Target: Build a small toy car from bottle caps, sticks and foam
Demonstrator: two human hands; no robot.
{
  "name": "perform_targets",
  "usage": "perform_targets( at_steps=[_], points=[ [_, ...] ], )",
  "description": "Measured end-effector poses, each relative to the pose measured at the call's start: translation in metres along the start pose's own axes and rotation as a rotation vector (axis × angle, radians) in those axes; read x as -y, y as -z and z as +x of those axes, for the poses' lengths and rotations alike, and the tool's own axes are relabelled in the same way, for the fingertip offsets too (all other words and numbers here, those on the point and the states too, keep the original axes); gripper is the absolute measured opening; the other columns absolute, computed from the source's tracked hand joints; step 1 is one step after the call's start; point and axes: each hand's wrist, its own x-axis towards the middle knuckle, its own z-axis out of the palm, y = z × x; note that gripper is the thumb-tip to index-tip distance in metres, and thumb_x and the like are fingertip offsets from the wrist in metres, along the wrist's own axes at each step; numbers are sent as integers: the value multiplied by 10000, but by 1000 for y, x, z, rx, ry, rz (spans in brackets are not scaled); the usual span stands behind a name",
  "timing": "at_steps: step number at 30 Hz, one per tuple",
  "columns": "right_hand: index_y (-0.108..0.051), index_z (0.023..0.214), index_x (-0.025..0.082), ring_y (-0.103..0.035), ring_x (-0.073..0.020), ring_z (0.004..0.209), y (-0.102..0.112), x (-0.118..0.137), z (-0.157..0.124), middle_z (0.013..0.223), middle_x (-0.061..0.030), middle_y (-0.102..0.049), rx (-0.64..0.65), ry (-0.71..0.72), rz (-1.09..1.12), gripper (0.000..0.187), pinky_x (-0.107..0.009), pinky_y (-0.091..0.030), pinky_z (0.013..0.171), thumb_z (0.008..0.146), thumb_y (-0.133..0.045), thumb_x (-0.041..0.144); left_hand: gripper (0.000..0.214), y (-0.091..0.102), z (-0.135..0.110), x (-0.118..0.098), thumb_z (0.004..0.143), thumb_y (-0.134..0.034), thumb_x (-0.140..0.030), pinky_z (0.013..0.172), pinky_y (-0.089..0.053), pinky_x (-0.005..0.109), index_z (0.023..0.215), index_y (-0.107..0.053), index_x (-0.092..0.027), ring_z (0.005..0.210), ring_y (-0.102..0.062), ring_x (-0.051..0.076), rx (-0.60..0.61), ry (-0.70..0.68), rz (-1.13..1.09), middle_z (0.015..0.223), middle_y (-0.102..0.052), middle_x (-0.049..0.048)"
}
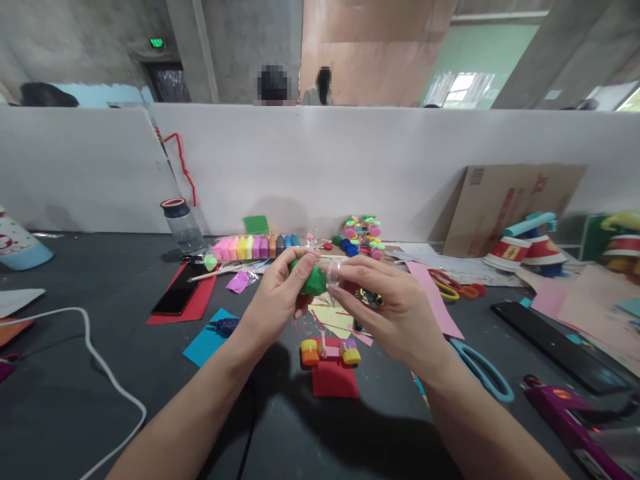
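Note:
Above the middle of the desk, my left hand [275,293] is closed around a smooth green lump [315,283] that looks like modelling clay. My right hand [395,300] pinches a small see-through plastic piece [333,272] against the lump's right side; whether it is a wrapper or a cap I cannot tell. Below both hands, a small model [330,352] with orange, yellow and purple round ends stands by a red paper sheet [336,380]. Fingers hide part of the green lump.
Behind the hands runs a row of coloured clay blocks [257,247]. A phone [177,288] on red paper and a water bottle [181,223] are at left. Blue-handled scissors [483,370], a black keyboard-like bar [557,347] and a purple tool [575,427] lie right. A white partition [300,160] closes the back.

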Motion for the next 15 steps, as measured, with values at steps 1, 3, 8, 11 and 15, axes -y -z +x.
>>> perform_targets(
  at_steps=[1, 3, 8, 11, 15],
  points=[
    [-736, 1027, 232, -707, -170, 880, 1, -1, 0, 980, -31, -769, 25, 0, -2, 113, -307, -557, 773, 942, -668, 204, 361, 0, 0, 0, 929, -601, -580, 380, -304, 161, 985, -563, -224, 443, -376, 58, -2, 0, 3, 636, -453, -80],
    [-734, 1082, 232, -724, -188, 945, 2, -3, -1, 1042, -45, -781, 59, -3, -4, 150, -320, -575, 812, 946, -671, 222, 352, 0, 0, -1, 931, -604, -573, 390, -282, 163, 950, -554, -225, 449, -357, 56, 0, 1, 18, 633, -430, -83],
    [-718, 1193, 238, -731, -213, 1017, 1, -7, -2, 1175, -74, -766, 112, -17, 3, 272, -342, -606, 842, 922, -705, 221, 292, 1, -2, -1, 975, -566, -522, 443, -302, 174, 952, -563, -230, 509, -351, 73, -21, -19, 102, 661, -411, -75],
    [-715, 1189, 242, -736, -209, 1001, -1, -9, -2, 1220, -81, -751, 143, -33, 5, 281, -319, -615, 800, 910, -717, 210, 276, 0, -4, 0, 990, -545, -502, 456, -311, 186, 968, -580, -229, 542, -361, 87, -37, -31, 146, 694, -434, -60],
    [-711, 1116, 235, -727, -172, 795, -2, -9, -1, 1099, -66, -772, 145, -50, -25, 214, -320, -597, 752, 904, -722, 209, 254, -4, -6, 1, 999, -531, -479, 462, -330, 194, 973, -573, -230, 531, -374, 92, -60, -27, 139, 675, -430, -62]
  ],
)
